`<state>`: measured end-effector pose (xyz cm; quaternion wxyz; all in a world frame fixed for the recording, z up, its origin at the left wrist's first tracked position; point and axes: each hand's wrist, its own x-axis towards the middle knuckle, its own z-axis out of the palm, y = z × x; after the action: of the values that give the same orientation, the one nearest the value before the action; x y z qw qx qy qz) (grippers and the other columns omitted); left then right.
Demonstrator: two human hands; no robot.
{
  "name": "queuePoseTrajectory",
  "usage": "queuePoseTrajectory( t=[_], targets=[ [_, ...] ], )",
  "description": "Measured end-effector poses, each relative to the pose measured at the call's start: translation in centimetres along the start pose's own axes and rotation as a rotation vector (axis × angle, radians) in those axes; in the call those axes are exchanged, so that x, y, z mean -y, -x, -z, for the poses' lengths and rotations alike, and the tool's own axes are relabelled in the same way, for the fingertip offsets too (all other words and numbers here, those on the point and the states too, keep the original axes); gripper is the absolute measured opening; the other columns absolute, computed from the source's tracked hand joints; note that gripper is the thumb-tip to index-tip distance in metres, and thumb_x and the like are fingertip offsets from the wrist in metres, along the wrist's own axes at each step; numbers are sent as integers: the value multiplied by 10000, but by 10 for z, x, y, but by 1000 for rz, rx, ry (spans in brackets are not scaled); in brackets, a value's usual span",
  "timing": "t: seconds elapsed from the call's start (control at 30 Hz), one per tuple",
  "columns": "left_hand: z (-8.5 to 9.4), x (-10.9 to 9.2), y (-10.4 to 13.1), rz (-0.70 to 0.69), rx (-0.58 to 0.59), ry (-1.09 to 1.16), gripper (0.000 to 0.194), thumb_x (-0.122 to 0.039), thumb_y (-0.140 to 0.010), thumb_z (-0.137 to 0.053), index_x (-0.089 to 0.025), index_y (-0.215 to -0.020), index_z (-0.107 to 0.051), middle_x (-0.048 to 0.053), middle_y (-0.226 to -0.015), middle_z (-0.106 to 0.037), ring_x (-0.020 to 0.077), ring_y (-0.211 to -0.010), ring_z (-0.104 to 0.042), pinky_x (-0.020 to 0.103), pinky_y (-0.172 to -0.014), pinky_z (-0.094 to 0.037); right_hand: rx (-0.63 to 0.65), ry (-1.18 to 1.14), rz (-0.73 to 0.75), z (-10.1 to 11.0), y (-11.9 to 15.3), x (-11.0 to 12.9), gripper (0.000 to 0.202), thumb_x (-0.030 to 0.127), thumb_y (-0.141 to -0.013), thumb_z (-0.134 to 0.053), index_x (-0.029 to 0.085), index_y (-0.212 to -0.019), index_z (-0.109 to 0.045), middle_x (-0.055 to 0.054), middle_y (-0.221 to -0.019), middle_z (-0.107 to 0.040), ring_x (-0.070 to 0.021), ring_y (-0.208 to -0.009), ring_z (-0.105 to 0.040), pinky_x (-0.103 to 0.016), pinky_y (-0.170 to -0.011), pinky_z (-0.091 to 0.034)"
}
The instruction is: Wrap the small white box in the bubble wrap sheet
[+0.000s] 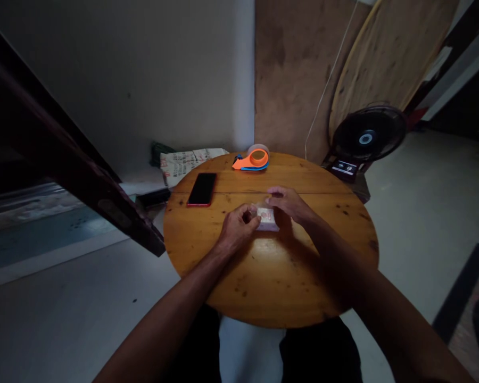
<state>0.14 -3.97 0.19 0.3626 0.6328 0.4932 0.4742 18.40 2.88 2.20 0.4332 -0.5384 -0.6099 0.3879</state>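
Pinching the left edge of the small box [268,219], right at the middle of the counter [263,290], with the left hand [240,225]! Curling over its far right corner with the right hand [286,202] (can't tell if grasping anything).

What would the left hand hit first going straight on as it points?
Likely the small box, immediately ahead of the left hand; whether they already touch is unclear.

Pale sack [183,165] and small box [268,218], both with print too small to read.
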Motion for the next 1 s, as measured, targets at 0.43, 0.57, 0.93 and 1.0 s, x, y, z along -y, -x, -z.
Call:
queuePoseTrajectory(
  t=[0.43,0.57,0.93,1.0],
  targets=[
    [1,-1,3,-61,8,-144,130,-294,-796,-602,-191,-841,-667,-3,-756,-634,128,-689,-555,227,-653,-437,49,-2,205,-4,11,13,175,352,-694,-659,189,-720,-719,-26,-763,-699,-173,-739,-609,-295,-700,-475],
    [2,-5,3,-58,12,-140,132,-297,-799,-605,-191,-841,-672,0,-756,-652,130,-685,-567,233,-670,-451,132,51,263,-2,21,23,184,368,-710,-665,196,-697,-729,-31,-738,-694,-175,-729,-608,-302,-705,-478],
    [2,-8,4,-42,15,-133,122,-291,-820,-594,-191,-821,-663,-8,-743,-640,119,-668,-552,224,-654,-437,316,544,577,12,32,22,187,339,-846,-613,278,-831,-788,-25,-869,-706,-183,-809,-616,-330,-769,-440],
    [2,-9,4,-31,18,-151,121,-293,-825,-596,-193,-843,-662,-9,-737,-634,121,-666,-551,230,-656,-437,324,665,642,15,35,26,175,318,-864,-610,301,-887,-783,-21,-926,-716,-194,-863,-612,-347,-800,-413]
  ],
)
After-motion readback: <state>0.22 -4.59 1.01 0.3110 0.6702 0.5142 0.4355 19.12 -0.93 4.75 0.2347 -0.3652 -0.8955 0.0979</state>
